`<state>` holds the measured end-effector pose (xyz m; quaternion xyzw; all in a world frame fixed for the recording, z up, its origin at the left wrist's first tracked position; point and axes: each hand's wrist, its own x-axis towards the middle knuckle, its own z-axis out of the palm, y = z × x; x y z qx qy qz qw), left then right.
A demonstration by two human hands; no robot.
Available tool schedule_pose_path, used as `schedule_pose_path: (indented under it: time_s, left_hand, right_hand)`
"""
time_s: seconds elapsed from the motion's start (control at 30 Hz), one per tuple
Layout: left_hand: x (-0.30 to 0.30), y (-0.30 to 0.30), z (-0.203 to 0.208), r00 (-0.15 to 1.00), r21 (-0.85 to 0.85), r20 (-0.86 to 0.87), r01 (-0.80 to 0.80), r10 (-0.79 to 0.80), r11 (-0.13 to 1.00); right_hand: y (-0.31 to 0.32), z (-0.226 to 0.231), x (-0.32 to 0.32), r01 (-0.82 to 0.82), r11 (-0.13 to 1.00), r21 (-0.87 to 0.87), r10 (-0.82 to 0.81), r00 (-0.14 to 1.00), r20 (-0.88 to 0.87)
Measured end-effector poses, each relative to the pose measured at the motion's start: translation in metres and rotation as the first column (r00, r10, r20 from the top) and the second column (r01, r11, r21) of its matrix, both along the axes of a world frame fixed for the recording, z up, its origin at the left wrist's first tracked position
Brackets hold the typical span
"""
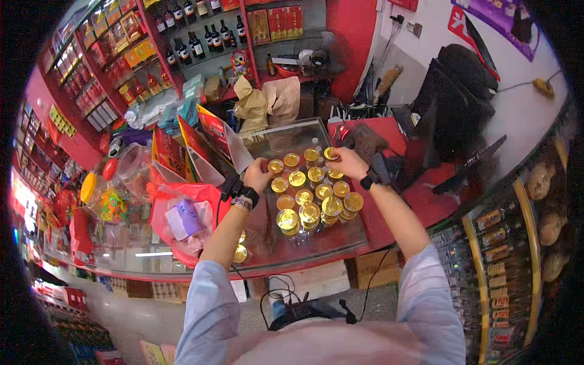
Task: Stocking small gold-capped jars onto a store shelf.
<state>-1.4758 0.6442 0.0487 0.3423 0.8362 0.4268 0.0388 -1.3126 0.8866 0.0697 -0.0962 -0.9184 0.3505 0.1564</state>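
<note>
One yellow-lidded jar (114, 204): at nine o'clock, taking the middle of the gold discs (323, 191) as the clock's centre; small colourful pieces show through its clear wall.
Red plastic bag (159, 216): between eight and nine, nearer in; its mouth gapes, so a purple package (186, 219) shows inside.
Red-and-yellow boards (219, 135): toward ten, upright and leaning; folded to a tent-like shape, apparently so that they stand alone.
Left hand (258, 175): between nine and ten, fingers bent, fingertips at the rim of an outer disc; whether they pinch it or only touch it, I cannot tell. Coming in from the side probably leaves the other discs undisturbed.
Paper bags (281, 97): brown, at eleven, beyond the glass.
Gold discs: on the glass counter (267, 240), between the hands, in rows; the nearer ones are stacked, likely to save surface, each pile flat enough to stay up.
Right hand (348, 163): between one and two, fingers closed in around a far-corner disc; a firm grip cannot be made out.
Black equipment (444, 115): at two, past the right wrist, seemingly set aside to free the glass.
</note>
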Motion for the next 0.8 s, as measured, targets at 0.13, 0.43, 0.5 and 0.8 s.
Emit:
schedule_pose_path:
  time_s: [0.13,0.43,0.5,0.8]
  left_hand:
    - [-0.022,0.013,-0.038,0.988,-0.137,-0.153,-0.007,-0.015,0.991]
    - [-0.075,0.044,-0.129,0.985,-0.181,-0.142,-0.123,0.097,0.976]
    - [-0.076,0.055,-0.14,0.983,-0.207,-0.144,-0.144,0.116,0.968]
    - [-0.089,0.064,-0.185,0.985,-0.151,-0.119,-0.144,0.127,0.978]
  right_hand:
    - [-0.008,-0.035,-0.021,0.056,0.995,0.082,-0.055,0.998,-0.017]
    - [-0.043,-0.056,-0.096,-0.143,0.987,0.075,0.121,0.962,0.245]
    - [-0.048,-0.068,-0.111,-0.14,0.983,0.12,0.106,0.961,0.256]
    - [-0.064,-0.091,-0.147,-0.044,0.963,0.266,-0.032,0.961,0.274]
